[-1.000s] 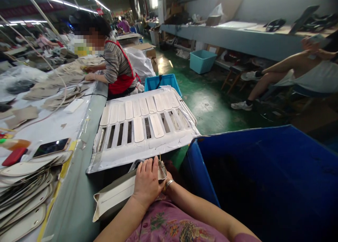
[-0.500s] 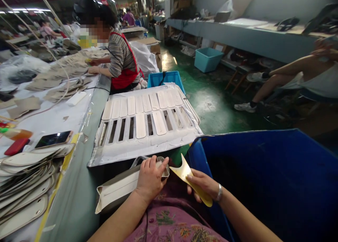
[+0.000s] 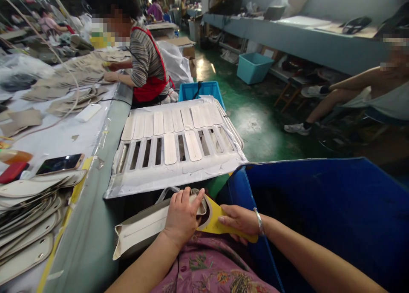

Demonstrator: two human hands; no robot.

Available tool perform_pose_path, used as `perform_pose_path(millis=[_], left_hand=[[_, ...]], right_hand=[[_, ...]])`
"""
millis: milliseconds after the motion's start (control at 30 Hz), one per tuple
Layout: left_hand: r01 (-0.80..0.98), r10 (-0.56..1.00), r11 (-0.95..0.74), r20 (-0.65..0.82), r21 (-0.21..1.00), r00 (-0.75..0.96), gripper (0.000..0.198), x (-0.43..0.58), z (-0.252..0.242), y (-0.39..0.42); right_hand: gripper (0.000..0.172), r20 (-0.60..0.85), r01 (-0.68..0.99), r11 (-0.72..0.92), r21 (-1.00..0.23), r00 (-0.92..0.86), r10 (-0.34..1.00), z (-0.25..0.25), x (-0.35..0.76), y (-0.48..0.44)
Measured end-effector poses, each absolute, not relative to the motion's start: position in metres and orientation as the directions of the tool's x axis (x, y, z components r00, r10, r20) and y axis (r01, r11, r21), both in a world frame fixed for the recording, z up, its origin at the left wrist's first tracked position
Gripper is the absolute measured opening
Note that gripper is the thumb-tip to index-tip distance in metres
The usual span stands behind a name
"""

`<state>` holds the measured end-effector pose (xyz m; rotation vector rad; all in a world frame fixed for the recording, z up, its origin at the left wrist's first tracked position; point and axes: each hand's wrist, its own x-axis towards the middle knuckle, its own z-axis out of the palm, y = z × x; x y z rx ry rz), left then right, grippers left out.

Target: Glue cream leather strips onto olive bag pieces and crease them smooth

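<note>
A long grey-and-white box-shaped piece [image 3: 143, 228] lies across my lap, and my left hand [image 3: 183, 212] is wrapped over its right end. My right hand [image 3: 238, 220] grips a yellow tool [image 3: 214, 216] with a forked, curved end. That fork sits against the right end of the piece, close to my left fingertips. Beyond my hands, a white slotted rack [image 3: 179, 173] holds rows of pale rounded strips [image 3: 170, 150].
A deep blue bin [image 3: 319, 173] stands at my right. On the left table [image 3: 86, 216] are stacked pale pieces [image 3: 28, 225] and a phone [image 3: 60, 164]. A person in a red apron [image 3: 150, 67] works beyond; another person's legs [image 3: 319, 101] show at right.
My right hand has turned the yellow tool and moved it left, so its forked end now meets the end of the piece. My left hand has stayed in place.
</note>
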<state>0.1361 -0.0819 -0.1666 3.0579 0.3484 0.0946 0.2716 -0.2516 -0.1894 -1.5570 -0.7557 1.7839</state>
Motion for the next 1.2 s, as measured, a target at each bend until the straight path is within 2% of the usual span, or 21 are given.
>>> perform_pose_path(millis=[133,400,633,867,1200], left_hand=[[0.23,0.235,-0.97,0.053,0.08,0.971,0.074,0.137,-0.166,-0.081],[0.23,0.237,-0.967,0.055,0.105,0.97,0.082,0.138,-0.169,-0.079],[0.21,0.212,-0.977,0.099,0.037,0.972,0.086,0.135,-0.174,-0.077],[0.134,0.124,-0.986,0.092,-0.102,0.988,0.079,0.129,-0.176,-0.075],[0.095,0.088,-0.993,0.096,-0.074,0.992,0.079,0.124,-0.175,-0.071]], right_hand=[[0.031,-0.651,0.099,-0.645,-0.758,-0.048,0.757,-0.179,0.281,-0.247],[0.027,-0.675,0.127,-0.666,-0.735,-0.049,0.736,-0.171,0.284,-0.244],[0.027,-0.666,0.251,-0.624,-0.74,-0.149,0.731,-0.165,0.295,-0.221],[0.023,-0.704,0.19,-0.677,-0.711,-0.203,0.681,-0.168,0.294,-0.215],[0.033,-0.646,-0.003,-0.661,-0.75,-0.207,0.735,-0.182,0.281,-0.221]])
